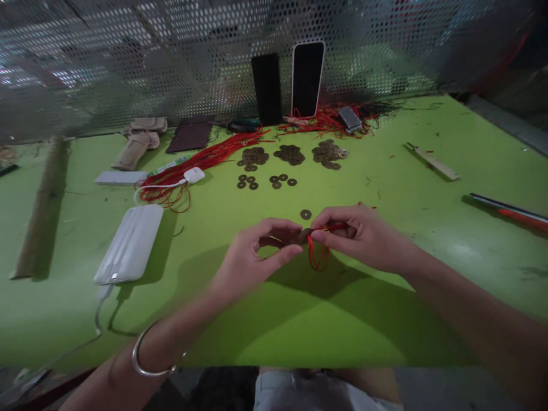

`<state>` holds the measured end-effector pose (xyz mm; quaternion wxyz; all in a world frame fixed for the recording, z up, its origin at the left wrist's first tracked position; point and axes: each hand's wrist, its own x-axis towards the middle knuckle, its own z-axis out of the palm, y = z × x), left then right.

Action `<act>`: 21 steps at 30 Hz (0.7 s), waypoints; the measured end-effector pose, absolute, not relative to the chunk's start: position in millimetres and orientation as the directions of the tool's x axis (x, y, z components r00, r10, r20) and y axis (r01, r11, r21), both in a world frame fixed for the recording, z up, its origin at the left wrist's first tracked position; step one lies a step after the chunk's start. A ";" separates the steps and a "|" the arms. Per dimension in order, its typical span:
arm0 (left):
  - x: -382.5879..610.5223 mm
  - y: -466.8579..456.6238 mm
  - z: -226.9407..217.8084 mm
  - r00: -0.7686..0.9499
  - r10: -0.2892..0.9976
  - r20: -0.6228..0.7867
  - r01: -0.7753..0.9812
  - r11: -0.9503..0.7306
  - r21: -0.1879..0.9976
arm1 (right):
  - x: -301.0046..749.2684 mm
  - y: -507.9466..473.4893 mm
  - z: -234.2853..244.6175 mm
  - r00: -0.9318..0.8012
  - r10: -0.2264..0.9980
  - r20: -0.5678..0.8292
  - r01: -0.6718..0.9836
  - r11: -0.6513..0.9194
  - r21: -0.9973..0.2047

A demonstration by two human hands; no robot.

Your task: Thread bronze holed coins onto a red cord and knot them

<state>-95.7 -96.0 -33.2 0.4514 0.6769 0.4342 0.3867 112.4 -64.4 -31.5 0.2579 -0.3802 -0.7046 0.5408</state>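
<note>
Just above the green table, my right hand [359, 237] pinches a red cord [319, 257] between thumb and fingers, and a loop of it hangs down. At the cord's near end is a round brown coin [305, 235], partly covered by my fingers. My left hand [268, 248] curls around the coin's left side, with its thumb below and fingertips at the coin's edge. One loose holed coin [305, 214] lies just beyond my hands. Farther back are two small groups of coins [247, 182] [282, 181] and three piles of coins [253, 157] [289, 154] [327, 153].
A bundle of red cords [205, 157] lies at the back left, near a white power bank [131, 242] with a cable. Two phones [268, 88] [308, 80] lean on a perforated metal screen [180, 63]. A light-handled tool [434, 162] lies on the right.
</note>
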 end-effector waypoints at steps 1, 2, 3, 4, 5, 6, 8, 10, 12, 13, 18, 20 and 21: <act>-95.0 -95.8 -34.1 0.311 0.946 0.090 0.211 -0.161 0.964 | 113.2 -63.9 -32.3 -0.577 0.815 -0.047 0.261 0.129 -0.957; -94.7 -95.2 -35.0 0.299 0.953 0.057 0.192 -0.118 0.974 | 113.9 -63.6 -33.2 -0.580 0.814 -0.046 0.268 0.137 -0.954; -94.7 -94.4 -36.0 0.285 0.958 0.032 0.182 -0.087 0.979 | 114.4 -63.4 -34.1 -0.583 0.811 -0.046 0.281 0.148 -0.948; -95.1 -93.5 -36.9 0.274 0.962 0.014 0.179 -0.065 0.982 | 114.7 -63.4 -34.9 -0.586 0.809 -0.049 0.300 0.160 -0.941; -95.6 -92.6 -37.7 0.266 0.964 0.004 0.179 -0.054 0.982 | 114.7 -63.6 -35.5 -0.585 0.809 -0.049 0.321 0.176 -0.931; -96.3 -91.8 -38.3 0.262 0.965 -0.001 0.182 -0.048 0.982 | 114.6 -63.9 -35.7 -0.585 0.810 -0.049 0.346 0.194 -0.918; -97.7 -91.1 -38.5 0.262 0.965 -0.001 0.192 -0.051 0.980 | 113.8 -64.5 -34.8 -0.584 0.810 -0.046 0.393 0.233 -0.889; -98.3 -91.7 -37.5 0.256 0.967 0.013 0.209 -0.069 0.975 | 112.3 -65.4 -32.6 -0.582 0.813 -0.028 0.427 0.276 -0.861; -98.1 -93.2 -36.0 0.249 0.968 0.034 0.215 -0.089 0.973 | 110.5 -66.5 -30.2 -0.578 0.816 0.005 0.449 0.323 -0.833; -97.7 -94.2 -35.3 0.248 0.968 0.036 0.213 -0.091 0.973 | 109.6 -67.1 -29.3 -0.573 0.819 0.023 0.458 0.344 -0.820; -95.2 -96.8 -34.7 0.240 0.970 0.031 0.223 -0.087 0.971 | 105.7 -70.9 -29.9 -0.553 0.830 0.074 0.479 0.389 -0.787; -95.1 -96.4 -35.4 0.226 0.973 0.052 0.250 -0.109 0.962 | 104.5 -72.1 -31.1 -0.545 0.835 0.078 0.490 0.393 -0.778; -95.4 -96.0 -35.7 0.218 0.974 0.059 0.265 -0.118 0.957 | 103.9 -72.4 -31.5 -0.541 0.837 0.081 0.495 0.394 -0.774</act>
